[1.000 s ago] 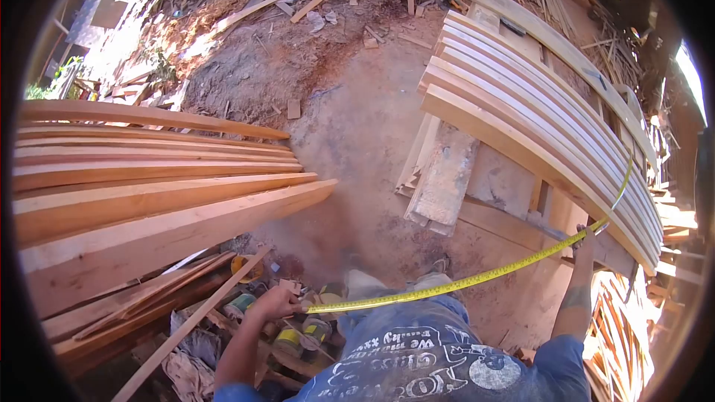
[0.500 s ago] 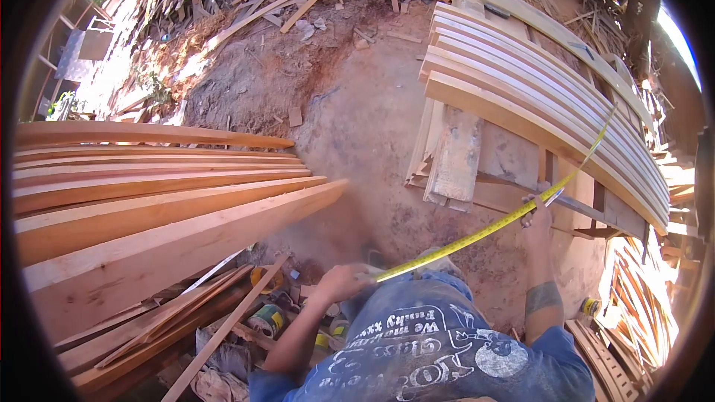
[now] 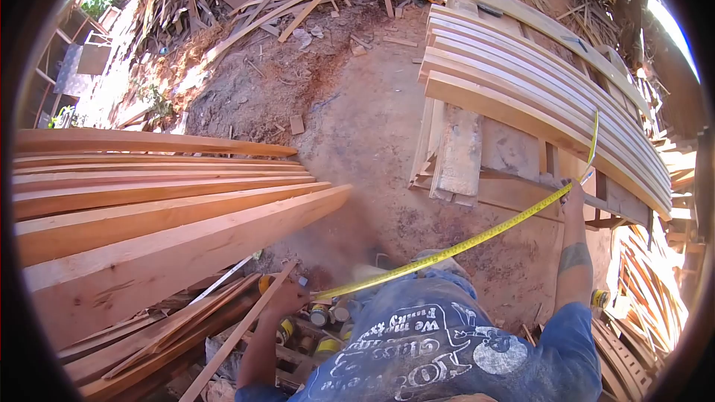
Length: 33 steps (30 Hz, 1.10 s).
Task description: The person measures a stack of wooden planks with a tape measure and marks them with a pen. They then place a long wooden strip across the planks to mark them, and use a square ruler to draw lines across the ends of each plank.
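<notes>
We close both hands on the tape [image 3: 477, 240]: left hand [image 3: 289, 297] curled at its lower end, right hand [image 3: 572, 192] gripping farther along. The tape spans before the shirt [image 3: 417, 342]; its free end overlaps the boards [image 3: 536, 108] in view. We read "Funky" on the shirt; tape numerals are illegible.

Compared with half a second earlier, the left hand [image 3: 288, 296] had moved outward, away from the shirt [image 3: 417, 342], to beside the narrow batten [image 3: 238, 331]; the right hand [image 3: 572, 193] had shifted the other way, nearer in view to the edge of the light boards [image 3: 551, 97]; the span of yellow measuring tape [image 3: 454, 251] between them had lengthened; its part beyond the right hand looked shorter and steeper; a yellow-banded can [image 3: 600, 298], unseen one second before, showed beside the right arm.
</notes>
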Tool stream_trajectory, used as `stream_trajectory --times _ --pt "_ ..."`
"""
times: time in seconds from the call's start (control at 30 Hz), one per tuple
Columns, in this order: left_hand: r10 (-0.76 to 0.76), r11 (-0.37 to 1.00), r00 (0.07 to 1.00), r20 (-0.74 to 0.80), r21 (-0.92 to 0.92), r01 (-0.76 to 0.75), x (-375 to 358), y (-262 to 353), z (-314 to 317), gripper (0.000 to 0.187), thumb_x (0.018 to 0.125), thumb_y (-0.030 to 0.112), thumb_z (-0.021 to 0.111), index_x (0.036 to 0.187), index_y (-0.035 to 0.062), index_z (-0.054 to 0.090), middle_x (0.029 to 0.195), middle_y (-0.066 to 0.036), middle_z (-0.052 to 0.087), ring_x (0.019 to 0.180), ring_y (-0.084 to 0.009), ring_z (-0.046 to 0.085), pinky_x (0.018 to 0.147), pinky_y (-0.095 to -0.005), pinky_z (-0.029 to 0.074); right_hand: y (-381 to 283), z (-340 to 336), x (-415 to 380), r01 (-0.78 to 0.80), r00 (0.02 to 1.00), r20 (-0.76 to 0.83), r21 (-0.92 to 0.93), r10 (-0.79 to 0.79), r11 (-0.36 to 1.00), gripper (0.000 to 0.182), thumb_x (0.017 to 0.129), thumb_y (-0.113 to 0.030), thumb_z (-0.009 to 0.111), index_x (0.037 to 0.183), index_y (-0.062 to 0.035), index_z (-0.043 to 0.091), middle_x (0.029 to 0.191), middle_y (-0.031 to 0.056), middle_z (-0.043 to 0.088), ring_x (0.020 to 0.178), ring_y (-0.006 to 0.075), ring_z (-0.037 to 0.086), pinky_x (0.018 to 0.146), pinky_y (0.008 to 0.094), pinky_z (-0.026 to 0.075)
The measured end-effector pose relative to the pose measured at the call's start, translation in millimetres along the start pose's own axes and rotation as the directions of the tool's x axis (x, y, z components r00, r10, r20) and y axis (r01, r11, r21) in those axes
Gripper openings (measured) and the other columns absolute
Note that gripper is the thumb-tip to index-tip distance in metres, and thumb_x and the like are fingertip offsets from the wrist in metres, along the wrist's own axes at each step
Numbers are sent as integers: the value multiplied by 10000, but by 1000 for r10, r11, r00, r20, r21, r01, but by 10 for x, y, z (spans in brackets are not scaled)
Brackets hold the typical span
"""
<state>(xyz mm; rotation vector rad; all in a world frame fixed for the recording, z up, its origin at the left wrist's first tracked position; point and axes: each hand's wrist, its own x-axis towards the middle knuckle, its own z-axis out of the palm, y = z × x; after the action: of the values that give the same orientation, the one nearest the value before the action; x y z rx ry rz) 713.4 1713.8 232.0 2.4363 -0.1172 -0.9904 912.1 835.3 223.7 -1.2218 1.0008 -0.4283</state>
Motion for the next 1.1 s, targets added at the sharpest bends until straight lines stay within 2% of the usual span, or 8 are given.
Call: stream_trajectory --times 0.13,0.2,0.43,0.63,0.7,0.83,0.9,1.1 --pt "6 1000 998 -62 -17 -7 -346 -283 -20 249 822 303 704 837 59 747 792 -161 692 758 -342 673 760 -422 530 -315 106 -230 15 995 -94 -110 -25 994 214 938 -256 549 1005 -58 595 904 94 709 404 97 432 329 229 294" --pt "-51 998 998 -26 19 52 -413 -376 -11 211 820 302 683 864 116 771 789 -143 698 783 -327 675 765 -433 530 -421 -18 -152 55 996 -67 -147 -65 988 250 920 -258 565 1016 -31 608 889 104 718 433 109 485 349 244 316" --pt "-83 995 995 -47 42 85 -376 -369 -24 247 846 349 679 917 134 777 849 -144 712 832 -310 685 778 -414 534 -911 -505 114 204 962 -160 -116 -221 972 224 919 -242 590 1017 -42 616 888 125 707 398 81 422 342 224 291" --pt "-37 977 998 -51 -210 26 137 497 -73 458 894 467 628 1216 143 665 966 -196 710 931 -352 687 833 -438 521 -917 -493 -509 130 977 145 160 -154 978 216 967 -249 564 1000 -41 612 806 86 655 374 44 294 332 205 228" --pt "22 964 999 24 -264 -15 381 1080 -170 508 943 503 532 1285 132 597 1008 -238 691 964 -401 669 853 -469 506 -698 -154 -1135 95 965 234 123 -122 988 237 992 -272 551 980 -45 617 795 57 616 374 44 290 334 205 221" --pt "238 934 969 -66 -256 -247 996 1854 127 491 1015 477 370 1276 103 552 1025 -270 673 987 -472 631 881 -531 476 -212 800 -2790 81 966 249 -44 -67 996 236 977 -273 600 1007 -43 643 643 -9 508 373 40 279 335 212 206" --pt "167 923 986 -4 -351 -158 1068 2380 28 538 1023 506 332 1269 80 552 1041 -284 662 1000 -493 614 890 -542 466 203 990 -3159 -135 939 320 1 128 991 204 958 -229 634 1003 -30 651 584 -47 415 383 38 273 352 219 217" --pt "263 837 962 -71 -480 -264 1323 3130 82 651 1022 558 270 1178 20 602 1069 -328 635 1065 -513 574 938 -551 434 629 1277 -3888 -99 900 392 -241 190 965 142 911 -149 695 953 -14 697 546 -88 385 403 30 290 385 230 223"
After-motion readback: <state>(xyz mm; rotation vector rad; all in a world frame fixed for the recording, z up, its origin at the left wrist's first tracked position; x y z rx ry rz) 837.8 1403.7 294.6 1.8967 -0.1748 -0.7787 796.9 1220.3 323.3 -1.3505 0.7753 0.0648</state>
